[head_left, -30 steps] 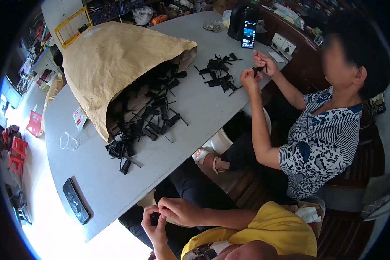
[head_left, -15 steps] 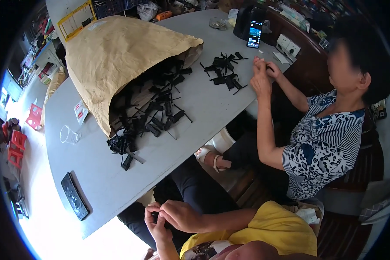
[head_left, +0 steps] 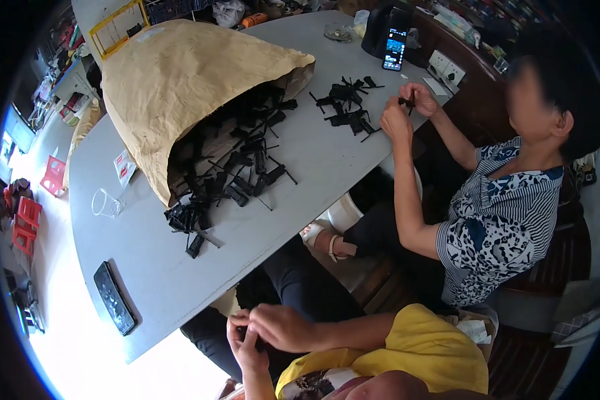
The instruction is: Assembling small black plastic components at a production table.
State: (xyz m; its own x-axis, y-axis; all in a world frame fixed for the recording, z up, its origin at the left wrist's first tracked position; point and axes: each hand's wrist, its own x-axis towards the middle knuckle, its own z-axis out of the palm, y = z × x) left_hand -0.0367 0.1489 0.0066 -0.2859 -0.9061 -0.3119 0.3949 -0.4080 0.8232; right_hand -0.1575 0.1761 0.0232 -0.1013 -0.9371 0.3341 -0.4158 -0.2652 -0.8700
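Observation:
Close to my lap, below the table's front edge, my left hand point(head_left: 250, 348) and my right hand point(head_left: 283, 327) are brought together, fingers closed. A small black plastic part shows only in slivers between them, and the fingers hide its shape. On the table, a heap of similar black plastic parts with thin stems point(head_left: 237, 193) spills from the mouth of a large brown paper sack point(head_left: 173, 87). A smaller group of these black parts point(head_left: 345, 110) lies farther right, near a co-worker's hands point(head_left: 407, 113), which hold another black piece.
On the grey table point(head_left: 173, 280) lie a dark phone point(head_left: 115, 298) and a clear plastic cup point(head_left: 107, 203). A lit phone point(head_left: 394, 50) stands at the back right. A white bucket point(head_left: 345, 215) stands below the table edge. Red stools point(head_left: 25, 227) are at the left.
My hands stay together, with the fingers shifting slightly. The co-worker's hands have moved apart a little, showing the black piece between them.

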